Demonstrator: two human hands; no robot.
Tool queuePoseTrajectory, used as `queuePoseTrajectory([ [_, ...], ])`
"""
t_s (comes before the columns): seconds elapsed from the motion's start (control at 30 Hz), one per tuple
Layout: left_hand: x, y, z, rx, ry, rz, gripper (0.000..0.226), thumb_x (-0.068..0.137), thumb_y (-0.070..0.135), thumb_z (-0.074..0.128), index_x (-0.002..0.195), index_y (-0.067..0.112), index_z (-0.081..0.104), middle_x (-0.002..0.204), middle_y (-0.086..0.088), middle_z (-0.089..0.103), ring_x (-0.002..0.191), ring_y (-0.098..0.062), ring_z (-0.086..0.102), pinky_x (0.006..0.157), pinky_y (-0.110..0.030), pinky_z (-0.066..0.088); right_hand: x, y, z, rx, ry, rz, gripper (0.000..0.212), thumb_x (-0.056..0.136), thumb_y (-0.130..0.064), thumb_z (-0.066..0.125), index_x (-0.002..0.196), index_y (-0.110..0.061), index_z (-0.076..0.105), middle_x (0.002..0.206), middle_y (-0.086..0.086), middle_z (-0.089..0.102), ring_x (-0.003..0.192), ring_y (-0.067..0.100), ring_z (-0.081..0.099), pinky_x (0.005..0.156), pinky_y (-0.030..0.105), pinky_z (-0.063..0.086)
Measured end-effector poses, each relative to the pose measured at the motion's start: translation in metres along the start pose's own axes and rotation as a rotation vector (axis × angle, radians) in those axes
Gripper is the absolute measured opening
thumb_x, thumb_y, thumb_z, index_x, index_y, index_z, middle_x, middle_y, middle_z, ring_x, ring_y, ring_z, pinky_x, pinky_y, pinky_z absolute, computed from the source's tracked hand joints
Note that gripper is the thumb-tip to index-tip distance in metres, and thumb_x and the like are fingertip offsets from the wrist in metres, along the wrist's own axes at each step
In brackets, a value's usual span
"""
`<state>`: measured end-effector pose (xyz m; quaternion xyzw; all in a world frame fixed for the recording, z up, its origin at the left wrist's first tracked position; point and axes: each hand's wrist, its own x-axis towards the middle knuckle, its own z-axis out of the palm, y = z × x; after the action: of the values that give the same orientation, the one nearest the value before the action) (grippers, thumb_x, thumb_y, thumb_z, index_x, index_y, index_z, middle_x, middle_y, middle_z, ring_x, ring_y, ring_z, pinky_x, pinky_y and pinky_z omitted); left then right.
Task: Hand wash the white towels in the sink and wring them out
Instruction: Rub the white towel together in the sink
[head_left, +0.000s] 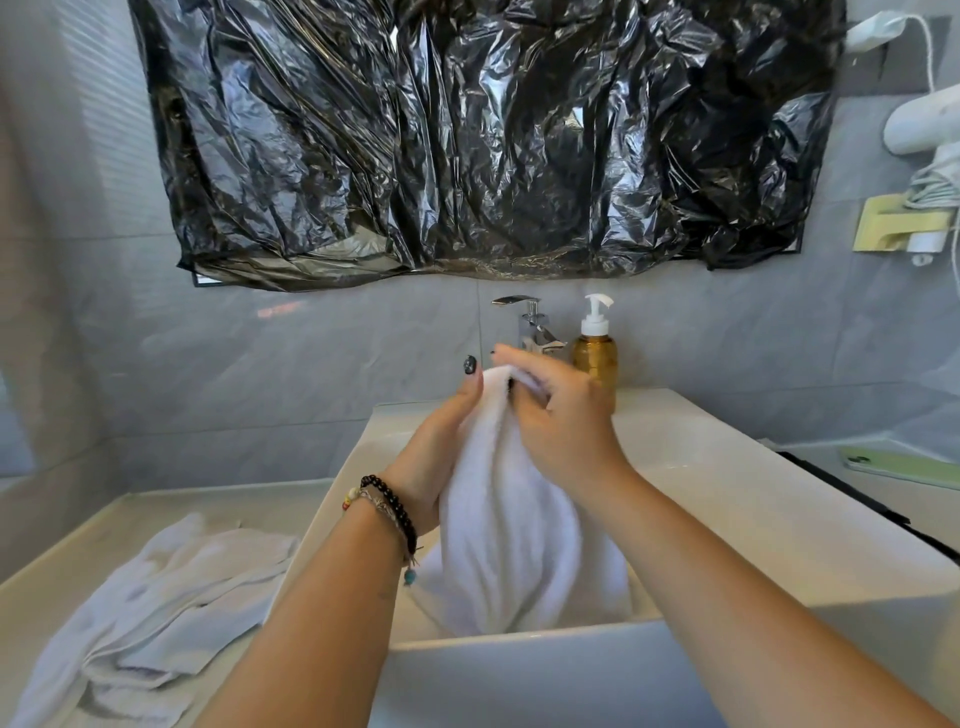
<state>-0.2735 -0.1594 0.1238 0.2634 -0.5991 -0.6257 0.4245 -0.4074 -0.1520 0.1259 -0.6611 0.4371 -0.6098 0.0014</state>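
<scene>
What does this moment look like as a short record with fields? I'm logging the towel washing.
held towel: white towel, gathered at its top, hanging into the sink
left hand: left hand grips the towel's left side
right hand: right hand pinches its top
other towels: white towels lying on the counter, left of the sink
behind sink: faucet, amber soap bottle
water: none seen running

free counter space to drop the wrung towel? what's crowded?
Bare patch: sink rim right of the held towel, before the phone. Also the left counter's back strip, between wall and towel pile. Crowded: pile covers the left counter's front; faucet and soap bottle fill the back ledge; left hand and right hand hold the towel over the basin.
</scene>
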Motion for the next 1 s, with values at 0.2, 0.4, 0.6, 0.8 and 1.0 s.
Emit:
queuePoseTrajectory([
  [0.2,0.008,-0.001,-0.01,-0.028,0.217,-0.017,0.046,0.104,0.043,0.04,0.105,0.007,0.07,0.097,-0.015,0.073,0.089,-0.025,0.071,0.086,-0.037,0.054,-0.036,-0.008,0.009,0.028,-0.398,0.115,0.057,0.101,-0.031,0.039,0.154,-0.023,0.018,0.159,-0.012,0.016,0.142,-0.007,0.011,0.114,0.015,0.013],
  [0.4,0.006,0.0,-0.01,-0.219,0.183,-0.015,0.049,0.105,0.036,0.037,0.124,-0.002,0.061,0.105,-0.014,0.074,0.095,-0.021,0.073,0.079,-0.029,0.06,-0.053,-0.016,0.024,-0.257,-0.55,0.041,0.102,0.077,-0.084,0.002,0.15,-0.017,-0.024,0.155,-0.004,-0.034,0.138,0.001,-0.036,0.118,0.031,-0.016],
  [0.6,0.003,0.001,-0.012,-0.383,-0.015,0.032,0.053,0.104,0.039,0.035,0.137,0.003,0.053,0.136,-0.02,0.059,0.127,-0.029,0.057,0.107,-0.04,0.045,-0.013,-0.016,0.03,-0.264,-0.261,0.132,0.099,0.075,-0.083,-0.002,0.15,-0.021,-0.022,0.156,-0.007,-0.031,0.14,0.004,-0.032,0.116,0.034,-0.019],
  [0.8,0.003,0.001,-0.012,-0.419,-0.035,0.009,0.062,0.092,0.045,0.046,0.137,0.004,0.053,0.134,-0.019,0.061,0.125,-0.03,0.059,0.103,-0.041,0.05,-0.021,-0.016,0.026,-0.111,-0.354,0.198,0.092,0.081,-0.08,0.008,0.148,-0.026,-0.023,0.156,-0.013,-0.028,0.14,-0.001,-0.029,0.121,0.036,-0.008],
  [1.0,0.004,0.003,-0.008,-0.516,-0.054,-0.044,0.063,0.102,0.052,0.03,0.139,0.006,0.052,0.134,-0.022,0.06,0.125,-0.034,0.058,0.103,-0.046,0.049,-0.032,-0.007,0.028,-0.249,-0.336,0.048,0.097,0.063,-0.091,-0.013,0.143,-0.037,-0.024,0.149,-0.02,-0.037,0.139,0.012,-0.037,0.117,0.039,-0.017],
])
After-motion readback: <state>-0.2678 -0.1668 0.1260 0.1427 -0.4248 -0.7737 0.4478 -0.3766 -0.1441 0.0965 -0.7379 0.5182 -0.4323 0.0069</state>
